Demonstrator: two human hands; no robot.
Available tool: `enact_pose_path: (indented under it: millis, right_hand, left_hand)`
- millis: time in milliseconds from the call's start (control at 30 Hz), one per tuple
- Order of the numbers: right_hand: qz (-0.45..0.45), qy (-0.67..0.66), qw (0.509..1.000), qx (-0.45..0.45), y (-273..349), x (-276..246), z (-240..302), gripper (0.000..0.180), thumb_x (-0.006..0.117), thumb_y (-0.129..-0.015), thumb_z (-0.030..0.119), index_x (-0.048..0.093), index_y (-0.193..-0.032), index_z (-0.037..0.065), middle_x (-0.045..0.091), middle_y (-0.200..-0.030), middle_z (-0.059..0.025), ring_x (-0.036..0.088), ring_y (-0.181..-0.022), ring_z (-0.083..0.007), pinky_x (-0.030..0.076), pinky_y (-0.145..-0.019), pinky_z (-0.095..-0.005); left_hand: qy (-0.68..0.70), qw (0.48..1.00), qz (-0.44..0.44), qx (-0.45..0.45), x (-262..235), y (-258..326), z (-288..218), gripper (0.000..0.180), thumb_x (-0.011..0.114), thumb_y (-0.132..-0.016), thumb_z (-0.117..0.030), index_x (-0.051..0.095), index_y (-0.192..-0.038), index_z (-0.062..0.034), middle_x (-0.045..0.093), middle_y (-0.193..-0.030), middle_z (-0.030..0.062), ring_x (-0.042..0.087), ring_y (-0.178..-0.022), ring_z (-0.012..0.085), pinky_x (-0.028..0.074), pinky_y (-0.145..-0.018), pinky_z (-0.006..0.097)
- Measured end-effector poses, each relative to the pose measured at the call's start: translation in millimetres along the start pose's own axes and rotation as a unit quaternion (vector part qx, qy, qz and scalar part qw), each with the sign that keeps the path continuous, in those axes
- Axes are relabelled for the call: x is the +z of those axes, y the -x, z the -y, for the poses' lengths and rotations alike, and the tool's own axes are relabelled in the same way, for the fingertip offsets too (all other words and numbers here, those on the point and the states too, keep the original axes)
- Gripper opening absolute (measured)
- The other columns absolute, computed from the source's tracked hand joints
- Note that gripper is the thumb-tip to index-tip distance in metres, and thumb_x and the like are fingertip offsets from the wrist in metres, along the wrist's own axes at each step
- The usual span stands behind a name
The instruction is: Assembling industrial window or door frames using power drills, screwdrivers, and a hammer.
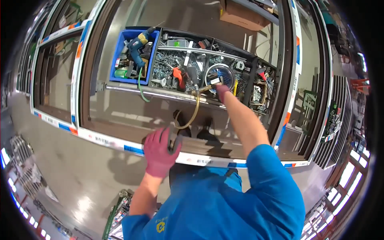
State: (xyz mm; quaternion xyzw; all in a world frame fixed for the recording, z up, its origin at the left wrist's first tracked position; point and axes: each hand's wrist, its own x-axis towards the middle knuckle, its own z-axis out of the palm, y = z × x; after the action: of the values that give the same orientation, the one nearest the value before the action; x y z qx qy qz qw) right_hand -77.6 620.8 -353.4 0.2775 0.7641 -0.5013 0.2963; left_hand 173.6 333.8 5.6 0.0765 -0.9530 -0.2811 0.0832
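My left hand (161, 153), in a maroon glove with dark fingertips, rests over the near rail (192, 159) of a large brown window frame. Its fingers are stretched out, with the thumb apart. Farther off, my right hand (223, 93), gloved alike, is closed at the front edge of a parts tray (182, 90). Against it lies a tan, stick-like handle (205, 88) with a metal piece by its end; what the fingers grip is hidden. Just left of this, an air blow gun (193, 76) lies in the tray, and a yellowish hose (196, 112) loops down from there.
A blue bin (116, 60) at the tray's left holds a cordless drill (137, 50) with its bit pointing up and away. Screws (162, 64), a red-orange tool (179, 77) and a wire coil (231, 74) fill the tray. Beyond is a cardboard box (242, 17). Frame bars enclose both sides.
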Motion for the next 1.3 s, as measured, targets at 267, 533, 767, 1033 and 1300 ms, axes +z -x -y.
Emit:
enact_pose_path:
  millis: [267,533,767,1033,1300]
  right_hand:
    - [-0.311,-0.066,0.874,0.369,-18.3,114.0,44.3,0.085,0.095,-0.072,0.052,0.066,-0.136,0.005,0.067,-0.139,-0.0149,0.069,-0.116,-0.0339,0.054,-0.100,-0.0460]
    - [-0.220,-0.030,0.973,0.059,-152.3,59.9,-92.9,0.033,0.081,-0.087,0.035,0.074,-0.110,0.012,0.075,-0.102,-0.0056,0.071,-0.090,-0.0248,0.057,-0.081,-0.0392]
    - [-0.103,-0.545,0.826,0.101,-92.9,109.4,-48.9,0.023,0.083,-0.090,0.030,0.073,-0.106,0.017,0.071,-0.093,-0.0001,0.066,-0.082,-0.0200,0.054,-0.078,-0.0379]
    - [-0.215,-0.524,0.818,0.101,-105.7,32.1,-49.4,0.023,0.085,-0.085,0.027,0.070,-0.094,0.013,0.063,-0.085,-0.0023,0.058,-0.077,-0.0215,0.050,-0.072,-0.0390]
    - [-0.357,-0.446,0.817,-0.076,-19.5,13.5,43.7,0.045,0.086,-0.083,0.022,0.070,-0.117,-0.003,0.071,-0.104,-0.0076,0.063,-0.085,-0.0207,0.052,-0.079,-0.0378]
  left_hand:
    - [-0.019,0.998,0.054,-0.034,-4.2,-0.3,4.7,0.051,0.084,-0.074,-0.013,0.069,-0.121,-0.0004,0.070,-0.112,0.0187,0.068,-0.096,0.0398,0.054,-0.084,0.046]
    - [0.021,0.997,0.075,-0.029,1.7,-12.6,0.7,0.054,0.081,-0.074,-0.012,0.068,-0.127,-0.0062,0.070,-0.114,0.0181,0.067,-0.096,0.0408,0.055,-0.085,0.047]
    - [-0.049,0.991,0.098,-0.079,-2.5,2.3,2.3,0.052,0.081,-0.073,-0.014,0.069,-0.123,-0.0039,0.071,-0.113,0.0187,0.068,-0.097,0.0410,0.055,-0.086,0.047]
    - [-0.011,0.995,0.088,-0.049,11.8,-11.8,-4.2,0.041,0.078,-0.080,-0.011,0.070,-0.119,-0.0012,0.074,-0.108,0.0158,0.070,-0.095,0.0377,0.056,-0.083,0.044]
    - [0.003,0.991,0.106,-0.075,-2.0,-19.4,-16.4,0.046,0.077,-0.082,-0.011,0.068,-0.126,-0.0010,0.071,-0.117,0.0182,0.070,-0.099,0.0383,0.056,-0.088,0.045]
